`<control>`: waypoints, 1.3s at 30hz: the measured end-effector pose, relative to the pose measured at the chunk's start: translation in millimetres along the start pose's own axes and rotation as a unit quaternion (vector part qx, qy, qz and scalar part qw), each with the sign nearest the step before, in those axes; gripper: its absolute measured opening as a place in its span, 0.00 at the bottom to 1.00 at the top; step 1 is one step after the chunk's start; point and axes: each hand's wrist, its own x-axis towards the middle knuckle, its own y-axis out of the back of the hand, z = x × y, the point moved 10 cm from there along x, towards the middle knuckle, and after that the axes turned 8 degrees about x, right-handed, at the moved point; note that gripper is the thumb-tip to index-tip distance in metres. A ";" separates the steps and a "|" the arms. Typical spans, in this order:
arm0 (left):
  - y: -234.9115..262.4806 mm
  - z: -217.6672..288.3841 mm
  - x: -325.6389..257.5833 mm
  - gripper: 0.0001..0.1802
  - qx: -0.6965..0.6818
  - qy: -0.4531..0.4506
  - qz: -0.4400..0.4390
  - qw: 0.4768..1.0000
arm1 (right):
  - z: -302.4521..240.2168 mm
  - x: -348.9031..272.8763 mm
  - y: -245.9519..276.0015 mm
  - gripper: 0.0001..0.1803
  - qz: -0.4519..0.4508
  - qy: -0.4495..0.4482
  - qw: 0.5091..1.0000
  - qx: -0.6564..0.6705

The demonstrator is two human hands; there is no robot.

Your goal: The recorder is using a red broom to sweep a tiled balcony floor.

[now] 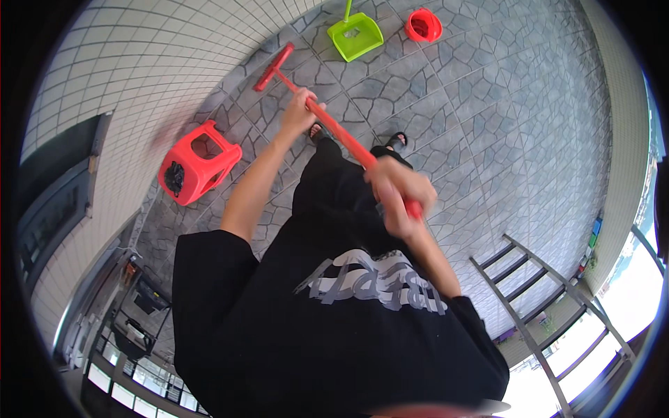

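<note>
Holding the red pole (340,134) slantwise over the floor (488,90), left hand (300,111) fingers wrapped lower down, right hand (400,191) clenched near the top end, seems about right since it's probably light, stiff, kinda slick.

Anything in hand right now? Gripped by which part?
Yes: a red T-headed floor tool, by its pole. Left hand grips nearer the crossbar head; right hand near the opposite end.

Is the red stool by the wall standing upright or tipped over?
The red stool is upright: its legs meet the paved floor, and its seat, with something black on it, faces up.
</note>
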 end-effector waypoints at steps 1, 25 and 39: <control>-8.5 -11.5 6.4 0.19 0.103 0.008 -0.058 0.993 | 36.1 -4.8 12.2 0.10 0.034 -0.051 0.998 -0.002; -227.2 315.5 -131.4 0.13 0.111 -0.179 -0.080 0.974 | -84.3 -128.7 232.3 0.22 -0.105 0.141 0.984 0.006; -155.5 181.2 -289.7 0.16 0.210 -0.006 0.027 0.977 | 42.3 -234.8 159.6 0.16 -0.318 -0.009 0.944 0.091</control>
